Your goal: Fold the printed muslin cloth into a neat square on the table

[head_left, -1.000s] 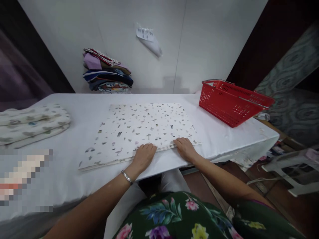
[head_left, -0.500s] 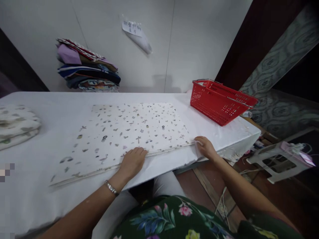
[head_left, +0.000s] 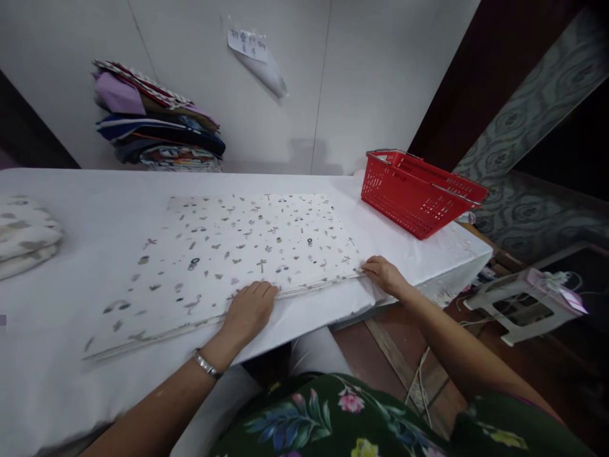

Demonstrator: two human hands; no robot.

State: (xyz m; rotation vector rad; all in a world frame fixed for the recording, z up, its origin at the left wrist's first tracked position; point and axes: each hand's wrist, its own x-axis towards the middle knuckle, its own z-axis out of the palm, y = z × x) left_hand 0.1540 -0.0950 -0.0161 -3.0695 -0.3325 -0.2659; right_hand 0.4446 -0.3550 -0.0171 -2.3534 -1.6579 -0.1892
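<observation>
A flat folded white cloth [head_left: 247, 247] printed with small grey motifs lies on the white-covered table [head_left: 71, 209]. My left hand [head_left: 248, 310] rests on its near edge, fingers curled over the layered hem and pressing it down. My right hand [head_left: 384, 274] is at the cloth's near right corner, fingers pinched together on that corner. A metal bracelet circles my left wrist.
A red plastic basket [head_left: 419, 193] stands at the table's right end. Folded printed cloths [head_left: 23, 231] sit at the far left. A stack of coloured fabrics [head_left: 152, 130] leans against the white wall. A white stool [head_left: 523, 301] and cables are on the floor to the right.
My right hand slid right along the cloth's near edge to its right corner and closed on it. My left hand stayed on the edge. The view turned right.
</observation>
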